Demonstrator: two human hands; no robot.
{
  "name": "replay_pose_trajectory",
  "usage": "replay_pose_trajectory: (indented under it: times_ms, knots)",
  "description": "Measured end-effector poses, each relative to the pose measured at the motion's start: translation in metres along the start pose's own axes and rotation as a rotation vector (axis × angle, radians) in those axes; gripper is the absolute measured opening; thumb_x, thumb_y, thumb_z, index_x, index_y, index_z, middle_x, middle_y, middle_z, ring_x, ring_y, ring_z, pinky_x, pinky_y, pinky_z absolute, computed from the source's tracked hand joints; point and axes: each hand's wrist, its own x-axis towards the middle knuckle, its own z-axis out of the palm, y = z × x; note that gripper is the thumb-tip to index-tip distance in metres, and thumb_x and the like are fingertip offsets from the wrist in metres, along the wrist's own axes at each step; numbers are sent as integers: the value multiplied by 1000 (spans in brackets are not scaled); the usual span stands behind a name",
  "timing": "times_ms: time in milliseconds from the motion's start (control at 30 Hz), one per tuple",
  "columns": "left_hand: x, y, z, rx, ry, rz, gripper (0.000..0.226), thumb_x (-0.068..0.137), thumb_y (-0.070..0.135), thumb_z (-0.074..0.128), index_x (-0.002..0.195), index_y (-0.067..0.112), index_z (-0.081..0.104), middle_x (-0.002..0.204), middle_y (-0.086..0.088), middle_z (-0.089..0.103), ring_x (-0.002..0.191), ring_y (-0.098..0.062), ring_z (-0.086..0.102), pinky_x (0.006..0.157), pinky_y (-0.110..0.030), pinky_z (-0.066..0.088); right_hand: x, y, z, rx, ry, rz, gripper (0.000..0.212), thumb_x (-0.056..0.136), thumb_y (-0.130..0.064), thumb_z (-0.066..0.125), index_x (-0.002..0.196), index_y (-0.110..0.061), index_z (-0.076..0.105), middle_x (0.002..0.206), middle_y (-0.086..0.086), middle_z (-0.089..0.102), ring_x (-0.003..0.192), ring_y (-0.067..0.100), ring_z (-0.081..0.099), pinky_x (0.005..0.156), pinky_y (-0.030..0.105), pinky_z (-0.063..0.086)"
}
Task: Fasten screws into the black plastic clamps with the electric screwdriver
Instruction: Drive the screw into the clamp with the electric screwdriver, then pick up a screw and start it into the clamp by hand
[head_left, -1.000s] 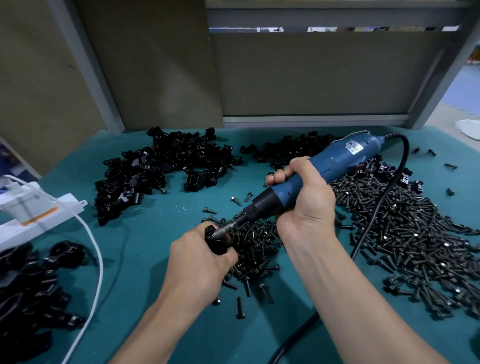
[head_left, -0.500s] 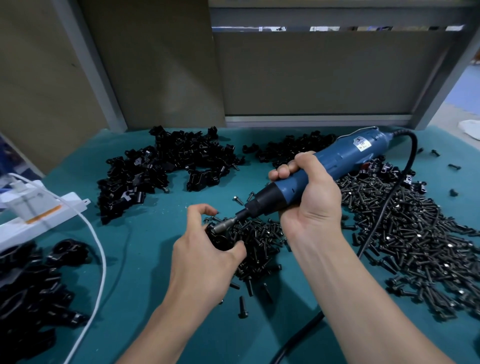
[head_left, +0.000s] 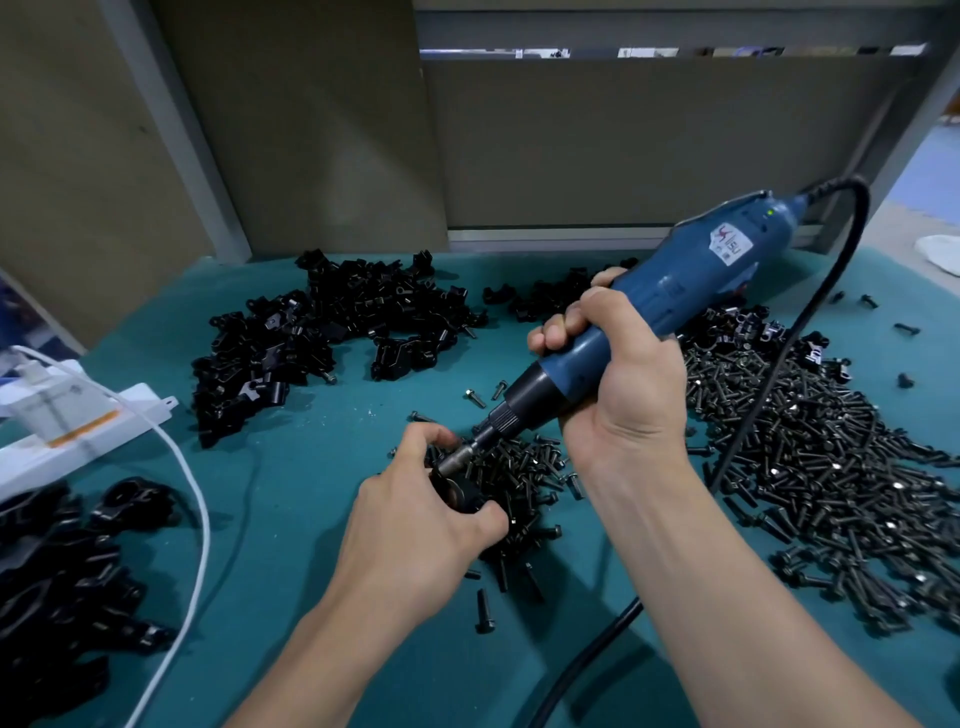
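A black plastic clamp (head_left: 464, 493) sits near the middle of the teal bench top (head_left: 291, 499). The left hand (head_left: 415, 525) pinches it between thumb and curled fingers, right at the edge of a small heap of loose screws (head_left: 524, 467). The blue electric screwdriver (head_left: 654, 312) slants down from 2 o'clock, and its metal bit meets the top of the clamp; whether a screw sits under the bit cannot be told. The right hand (head_left: 623, 389) wraps firmly round the tool's barrel, all fingers curled over it. The tool's black cord (head_left: 587, 657) loops off its rear end and runs down toward 6 o'clock. From the held clamp, a large screw pile (head_left: 841, 467) spreads at 3 o'clock. A clamp pile (head_left: 322, 332) lies at 11 o'clock. A white power strip (head_left: 78, 426) with a white cable (head_left: 205, 519) is at 9 o'clock, and more clamps (head_left: 52, 571) are at 8 o'clock.
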Motion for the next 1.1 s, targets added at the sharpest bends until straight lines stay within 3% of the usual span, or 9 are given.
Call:
replay_pose_trajectory:
  times_ms: [33, 167, 333, 400, 500, 633, 767, 900, 1100]
  knots:
    - [0, 0, 0, -13, -9, 0, 50, 65, 42, 75, 99, 59, 42, 72, 33, 64, 44, -4, 57, 37, -24, 45, 0, 0, 0, -5, -15, 1, 20, 80, 5, 61, 90, -11, 57, 62, 7, 50, 52, 21, 51, 56, 34, 52]
    - [3, -4, -2, -137, -70, -15, 36, 67, 32, 79, 93, 49, 61, 58, 10, 65, 37, -7, 49, 36, -20, 39, 3, -2, -4, -3, -69, 71, 19, 79, 3, 60, 92, -12, 59, 61, 5, 49, 52, 20, 51, 57, 34, 52]
    - [9, -11, -9, -166, -92, 46, 28, 69, 24, 82, 84, 39, 65, 55, 16, 61, 38, -3, 46, 36, -18, 34, 13, -24, -22, 85, -154, 219, 18, 81, 0, 55, 95, -11, 60, 61, 3, 48, 54, 18, 50, 61, 31, 51]
    - [12, -14, -10, -204, 16, 46, 26, 72, 31, 83, 89, 40, 64, 66, 20, 66, 41, -2, 50, 39, -19, 38, 19, -29, -30, 89, -4, 240, 12, 86, 0, 59, 94, -10, 59, 64, 4, 48, 54, 18, 51, 62, 32, 54]
    - [17, -17, -10, -420, 102, -8, 24, 74, 52, 75, 91, 42, 63, 69, 16, 67, 57, -7, 56, 60, -34, 48, 25, -24, -38, 95, 264, 310, 14, 89, -5, 62, 98, -7, 53, 70, 7, 52, 57, 22, 56, 72, 36, 60]
    - [24, -21, -11, -694, 87, -28, 17, 92, 25, 72, 94, 40, 64, 73, 2, 64, 59, -11, 52, 66, -38, 44, 27, -9, -44, 73, 424, 346, 32, 91, 1, 53, 122, -6, 50, 97, 19, 57, 87, 34, 65, 92, 48, 59]
    - [28, -24, -13, -697, 103, 26, 19, 91, 13, 77, 93, 31, 71, 79, 2, 69, 60, -10, 54, 67, -32, 46, 30, 0, -50, -357, 476, 362, 17, 91, 5, 62, 98, -8, 54, 106, 16, 63, 91, 30, 64, 88, 47, 59]
    - [33, -27, -16, -756, 85, 52, 21, 88, 10, 80, 86, 31, 75, 83, 5, 70, 66, -5, 58, 55, -23, 46, 30, -1, -61, -1042, 309, 412, 21, 86, -28, 77, 94, -14, 63, 87, 7, 69, 76, 24, 67, 91, 52, 61]
    - [34, -28, -10, -749, 109, 23, 28, 88, 5, 78, 92, 32, 76, 86, 9, 74, 62, -1, 58, 49, -16, 42, 25, -8, -76, -1405, 194, 443, 49, 81, -61, 72, 84, -13, 71, 57, 1, 72, 47, 17, 69, 55, 31, 52]
